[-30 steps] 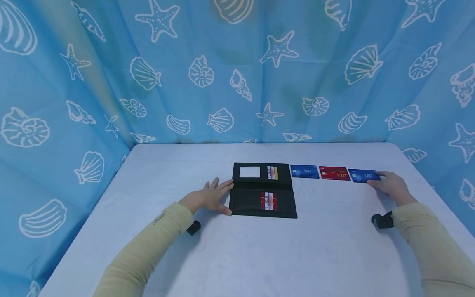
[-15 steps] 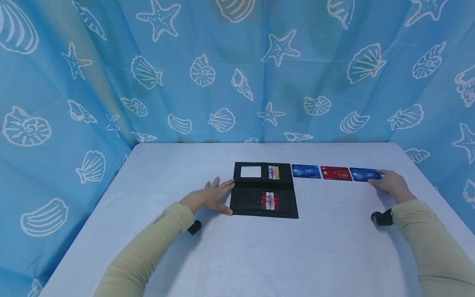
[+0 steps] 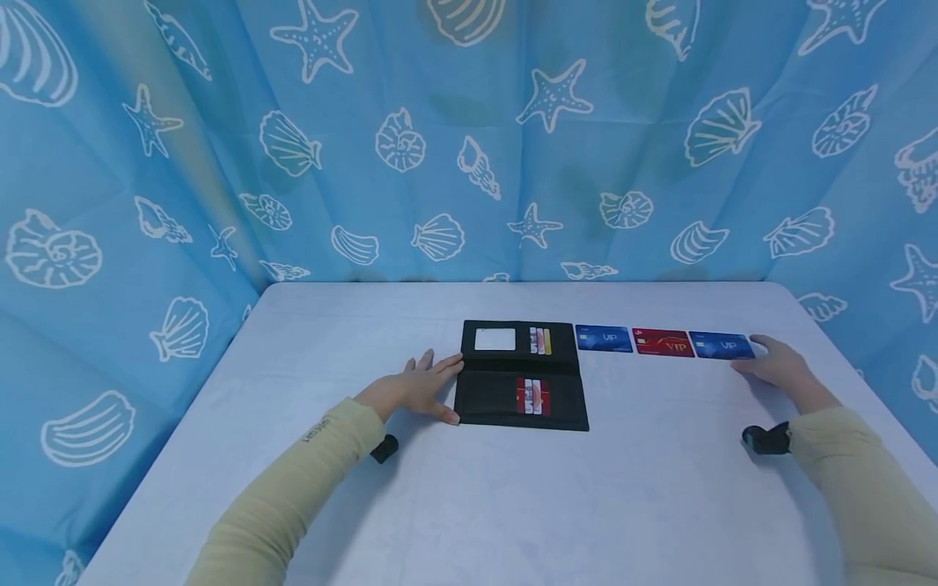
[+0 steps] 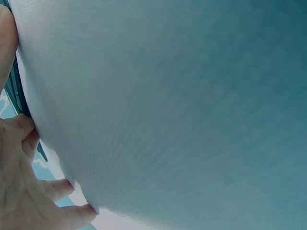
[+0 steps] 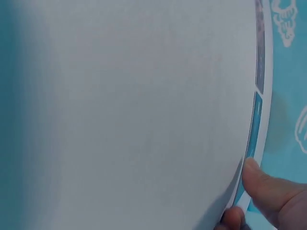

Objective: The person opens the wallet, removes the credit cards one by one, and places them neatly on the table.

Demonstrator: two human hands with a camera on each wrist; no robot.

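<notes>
Slightly rightward and off the face of the right blue card (image 3: 721, 345) the right hand (image 3: 780, 366) has shifted since the earlier frame, baring more of that card; we see no clear change in the rest of the row. Its thumb and fingers are loosely bent and parted at the card's right end; whether they press its edge or merely lie beside it, we cannot tell. To the left, we find the red card (image 3: 663, 343) and the left blue card (image 3: 603, 338), which lies just beside the far half of the unfolded black wallet (image 3: 522, 374), all flat on the white desk (image 3: 623, 488). With its fingers spread and fairly straight, the left hand (image 3: 410, 394) touches the wallet's left edge and grips nothing.

We judge the narrow gaps to be the weak point. A leftward push at the right end could drive one card into the next, making them overlap or buckling the row against the wallet. A fingertip catching the last card as the hand lifts could twist it out of line. Uneven pressure from the left hand could turn the wallet and nudge its neighbour askew.
</notes>
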